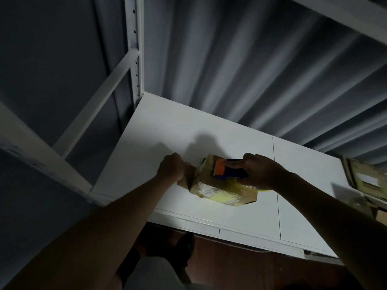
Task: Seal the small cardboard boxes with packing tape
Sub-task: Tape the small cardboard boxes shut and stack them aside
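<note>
A dim view looks down at a white shelf (219, 130) that runs across the middle of the frame. A small cardboard box (222, 190) lies on the shelf just below the centre, with printed labels and yellowish tape on its side. The left hand (170, 169), at the box's left end, has its fingers curled around a cardboard flap (187, 178) there. The right hand (260, 174) is wrapped around a blue and orange tape dispenser (229, 169) that rests on top of the box, the orange part pointing left. A roll of yellowish tape seems to sit under that hand, though the light is poor. At the right edge of the frame, blurred, more cardboard boxes (365, 181) sit on the shelf. White metal uprights (134, 49) stand in the upper left, against a grey ribbed wall (240, 59).
</note>
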